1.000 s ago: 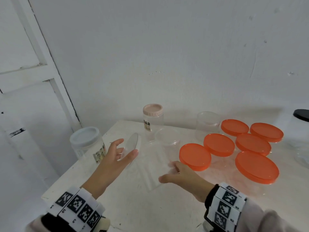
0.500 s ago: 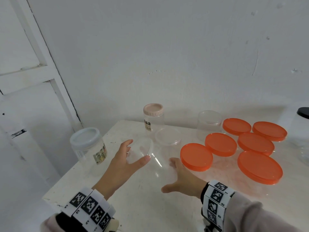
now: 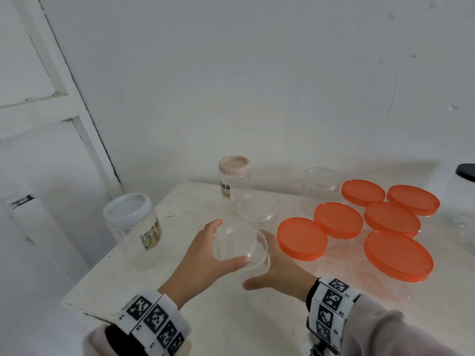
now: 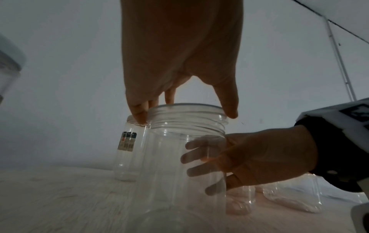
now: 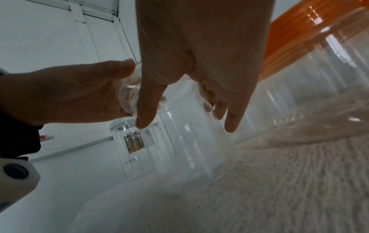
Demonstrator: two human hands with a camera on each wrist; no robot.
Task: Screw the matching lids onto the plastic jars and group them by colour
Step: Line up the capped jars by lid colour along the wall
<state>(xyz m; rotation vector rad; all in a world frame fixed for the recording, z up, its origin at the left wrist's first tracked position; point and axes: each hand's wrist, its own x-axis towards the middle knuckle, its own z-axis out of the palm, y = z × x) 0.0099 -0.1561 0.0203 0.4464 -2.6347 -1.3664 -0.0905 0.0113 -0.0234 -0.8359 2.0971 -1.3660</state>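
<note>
A clear jar (image 4: 179, 181) stands on the white table (image 3: 231, 317) near its front. My left hand (image 3: 227, 243) grips a clear lid (image 3: 237, 240) by its rim, lying flat over the jar's mouth. In the left wrist view the left hand (image 4: 185, 113) comes down on the threaded neck from above. My right hand (image 3: 258, 260) is wrapped round the jar's body from the right, and its fingers (image 4: 199, 157) show through the plastic. In the right wrist view the right hand (image 5: 187, 124) holds the jar (image 5: 185, 141), with the left hand (image 5: 69, 91) beside it.
Several orange-lidded jars (image 3: 302, 238) cluster to the right. A pale-blue-lidded jar (image 3: 131, 222) stands at the left edge, a pink-lidded jar (image 3: 234, 181) at the back, and a clear-lidded jar (image 3: 257, 214) just behind my hands. Another clear jar (image 3: 320, 191) and a black-lidded jar (image 3: 462, 201) stand further right.
My left hand has carried the clear lid from a tilted, raised position down flat onto the jar's mouth. My right hand has closed round the jar's side.
</note>
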